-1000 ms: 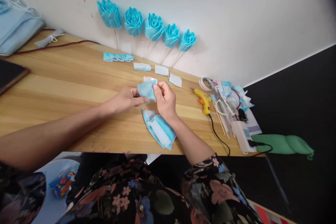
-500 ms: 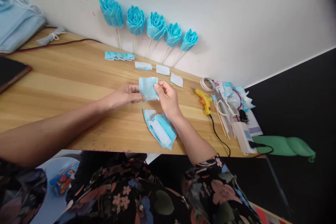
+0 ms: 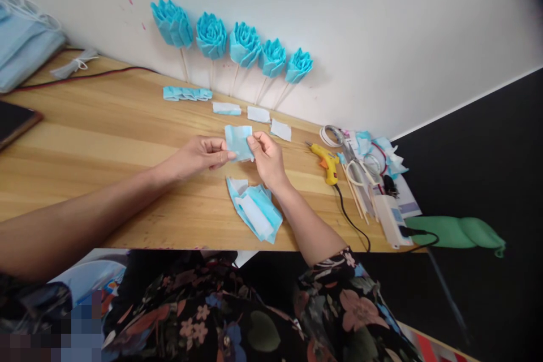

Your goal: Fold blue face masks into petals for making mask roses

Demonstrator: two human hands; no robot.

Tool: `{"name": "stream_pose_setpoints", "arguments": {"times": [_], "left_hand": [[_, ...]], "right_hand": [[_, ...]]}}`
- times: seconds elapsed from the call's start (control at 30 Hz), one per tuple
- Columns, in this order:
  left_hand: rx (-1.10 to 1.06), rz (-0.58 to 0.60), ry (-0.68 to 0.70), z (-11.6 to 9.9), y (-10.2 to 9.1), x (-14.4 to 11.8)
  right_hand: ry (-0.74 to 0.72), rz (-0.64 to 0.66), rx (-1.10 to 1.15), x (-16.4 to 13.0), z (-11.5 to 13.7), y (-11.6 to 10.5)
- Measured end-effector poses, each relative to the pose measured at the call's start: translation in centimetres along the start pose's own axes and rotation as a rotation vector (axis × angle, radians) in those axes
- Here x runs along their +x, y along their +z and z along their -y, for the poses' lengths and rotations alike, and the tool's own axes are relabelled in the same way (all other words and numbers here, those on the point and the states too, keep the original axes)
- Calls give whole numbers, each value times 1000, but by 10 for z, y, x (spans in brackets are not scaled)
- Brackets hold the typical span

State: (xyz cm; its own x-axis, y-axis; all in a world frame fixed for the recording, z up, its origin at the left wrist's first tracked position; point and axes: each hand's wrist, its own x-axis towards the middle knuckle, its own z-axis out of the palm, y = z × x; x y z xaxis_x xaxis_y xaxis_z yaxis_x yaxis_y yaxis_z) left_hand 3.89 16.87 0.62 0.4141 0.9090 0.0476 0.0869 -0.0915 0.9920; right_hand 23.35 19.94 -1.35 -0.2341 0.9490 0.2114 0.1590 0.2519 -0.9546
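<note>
Pale blue non-woven fabric, a small rectangular piece point(image 3: 238, 142), is held up just above the wooden bench point(image 3: 106, 136), roughly midway between its near and far edges. The left hand point(image 3: 199, 156) pinches the piece's lower left side between thumb and forefinger, and the right hand point(image 3: 266, 158) is closed on its right edge in the same way, so the piece hangs flat and taut between the two, facing the person. Held by opposite sides like this, it stays spread out and clear of the wood.

Directly below the right wrist, close to the near edge, lies a loose stack of cut blue and white pieces point(image 3: 255, 210), within easy reach of either hand. Along the far edge a pleated blue strip point(image 3: 187, 93) and three small white rectangles point(image 3: 258, 114) lie in a row, apart from one another. Behind them five blue fabric roses point(image 3: 244, 45) on thin sticks lean against the white wall, which props them upright and keeps their heads off the surface.

Toward the right end a yellow glue gun point(image 3: 326, 160) lies on its side, its black cord running off the near edge. Beyond it sit wooden sticks point(image 3: 355, 195), a roll of tape point(image 3: 331, 136) and blue scraps. At the far left corner a pile of blue masks point(image 3: 23, 45) rests.
</note>
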Motion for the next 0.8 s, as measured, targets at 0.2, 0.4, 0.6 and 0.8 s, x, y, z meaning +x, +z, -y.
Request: {"name": "stream_pose_setpoints", "arguments": {"times": [0.2, 0.4, 0.6, 0.8], "left_hand": [[286, -146, 385, 7, 3, 0], [485, -7, 743, 0, 9, -6], [483, -234, 661, -6, 7, -8], [362, -321, 482, 3, 7, -2]], "right_hand": [[49, 75, 97, -2, -3, 5], [322, 193, 462, 1, -2, 11], [383, 113, 609, 7, -2, 4], [290, 143, 564, 2, -3, 8]]}}
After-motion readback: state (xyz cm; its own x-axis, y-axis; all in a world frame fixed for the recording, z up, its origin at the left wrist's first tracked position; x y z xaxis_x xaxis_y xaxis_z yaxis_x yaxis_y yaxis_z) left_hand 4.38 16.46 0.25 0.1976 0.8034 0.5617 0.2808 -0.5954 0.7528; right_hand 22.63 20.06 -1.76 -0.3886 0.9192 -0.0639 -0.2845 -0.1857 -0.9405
